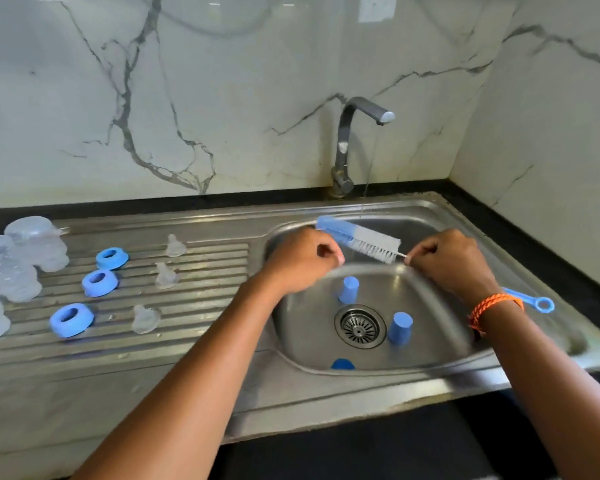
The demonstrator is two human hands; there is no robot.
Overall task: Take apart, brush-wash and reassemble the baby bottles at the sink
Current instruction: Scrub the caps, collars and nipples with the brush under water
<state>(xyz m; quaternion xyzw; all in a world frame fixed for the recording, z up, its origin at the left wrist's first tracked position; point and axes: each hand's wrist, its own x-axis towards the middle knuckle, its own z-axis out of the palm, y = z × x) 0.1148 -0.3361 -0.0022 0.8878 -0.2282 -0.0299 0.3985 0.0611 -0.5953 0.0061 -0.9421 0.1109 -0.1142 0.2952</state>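
Brush [361, 239] spans both hands: right hand [449, 259] fingers pinch its wire stem, left hand [300, 259] fingers curl beside its sponge end.

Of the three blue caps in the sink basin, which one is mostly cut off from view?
The blue cap at the near edge: the basin's front rim hides all but its top. The other two caps show fully, beside the drain.

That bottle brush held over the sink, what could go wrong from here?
The right hand pinches only the brush's thin wire stem, so it may twist or slip.

The tap is running a thin stream, and the bristles could flick water about.

Three blue caps lie in the basin near the drain, where a dropped brush could knock them around.
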